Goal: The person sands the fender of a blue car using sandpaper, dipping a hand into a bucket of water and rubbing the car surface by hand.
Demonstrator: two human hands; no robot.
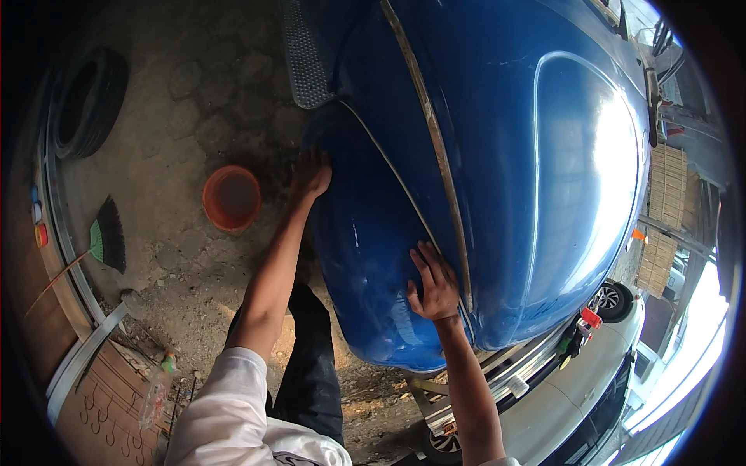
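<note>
A glossy blue car body (497, 155) with a rounded fender (357, 241) fills the middle and right. My right hand (435, 286) lies on top of the fender beside the seam, its fingers spread and nothing held. Farther forward, my left hand (312, 174) is at the fender's left edge, its fingers in shadow and partly hidden. A pale smear (404, 318) shows on the paint near my right hand. Along the body runs a worn trim strip (423, 101), with a thin line of edging beside it.
An orange-brown bucket (231, 199) stands on the dirt floor left of my left hand. Beyond are a tire (89, 102) and a green-and-black broom (107, 237). A silver car (579, 388) and stacked metal bars (486, 384) are at lower right.
</note>
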